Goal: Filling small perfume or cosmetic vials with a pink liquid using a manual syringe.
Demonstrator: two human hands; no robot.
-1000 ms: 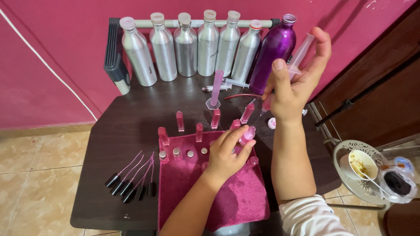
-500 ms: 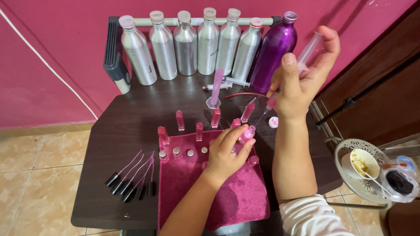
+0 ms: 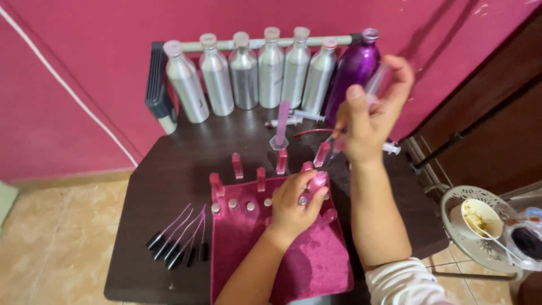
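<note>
Left hand closed around a small pink vial, which stands upright at the far edge of the magenta towel, its mouth up and its long axis roughly vertical; the vial shows at about 1 o'clock of the hand, between thumb and fingers. Right hand raised above the surface, gripping a syringe, somewhat blurred; the syringe's long axis runs from 1 o'clock (plunger end, high, in front of the purple bottle) to 7 o'clock (tip), and the tip points down toward the vial mouth, at about 1 o'clock of the vial; whether tip and vial touch cannot be told. Edges and room: filled pink vials stand close at 10 to 12 o'clock of the held vial, small capped vials lie on the towel at 9 o'clock; silver bottles line the far edge; black spray tops lie at 8 o'clock, well apart, with bare surface around them; the surface's right edge lies just beside the right forearm.
</note>
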